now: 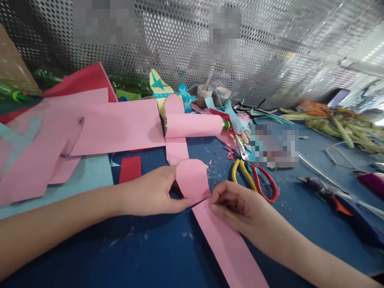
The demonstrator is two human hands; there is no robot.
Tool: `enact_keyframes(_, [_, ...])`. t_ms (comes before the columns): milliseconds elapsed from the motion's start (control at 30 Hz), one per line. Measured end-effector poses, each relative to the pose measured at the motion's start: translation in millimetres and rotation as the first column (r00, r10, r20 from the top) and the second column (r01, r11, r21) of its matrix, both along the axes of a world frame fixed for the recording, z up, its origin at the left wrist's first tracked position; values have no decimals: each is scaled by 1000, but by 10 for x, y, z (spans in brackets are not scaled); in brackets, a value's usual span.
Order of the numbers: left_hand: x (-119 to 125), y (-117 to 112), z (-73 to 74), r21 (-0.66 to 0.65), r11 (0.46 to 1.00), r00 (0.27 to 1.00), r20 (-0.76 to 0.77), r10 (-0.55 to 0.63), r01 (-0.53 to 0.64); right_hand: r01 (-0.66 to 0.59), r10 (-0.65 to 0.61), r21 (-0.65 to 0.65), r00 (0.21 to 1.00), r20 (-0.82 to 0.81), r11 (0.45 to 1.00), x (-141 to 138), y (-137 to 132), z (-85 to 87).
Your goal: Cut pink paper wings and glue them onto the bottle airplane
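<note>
My left hand [156, 191] holds a pink paper piece [192, 180] with a rounded end, thumb along its lower edge and fingers behind it. Just below, a long pink paper strip [229, 244] slants toward the near edge of the view. At the top of that strip, my right hand [237, 206] has its thumb and fingers closed at the paper's edge; whether it grips the strip or the rounded piece's corner is hard to see. Behind my hands lies a small bottle wrapped in pink paper [193, 126], its green neck pointing right.
Scissors [258, 182] with yellow and red handles lie beyond my right hand. Pink sheets [120, 124] and a red paper piece [130, 169] are at left. A hot glue gun [345, 206] rests at right, near dried husks [345, 128]. Perforated silver sheeting [180, 36] stands behind.
</note>
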State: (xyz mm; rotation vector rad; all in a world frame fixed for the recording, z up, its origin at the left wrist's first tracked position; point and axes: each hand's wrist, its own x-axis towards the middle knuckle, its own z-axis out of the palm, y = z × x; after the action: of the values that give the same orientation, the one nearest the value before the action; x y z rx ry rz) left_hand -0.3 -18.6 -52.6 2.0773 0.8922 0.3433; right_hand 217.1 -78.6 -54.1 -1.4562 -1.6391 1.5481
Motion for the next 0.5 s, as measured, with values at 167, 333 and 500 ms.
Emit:
enact_keyframes(167, [4,-13,-13,15,999,998,29,-47,46,14,-16,-64,1000,-26,998,0,34,-6])
enact_keyframes(333, [0,-29,-33,7,998,996,65,-61,61,86,-92,55,989,116,995,-94,58,-69])
enact_keyframes(500, [-4,-33,-30,-57,992,988,109,-108,115,74,-100,141,978,182,987,-138,72,-82])
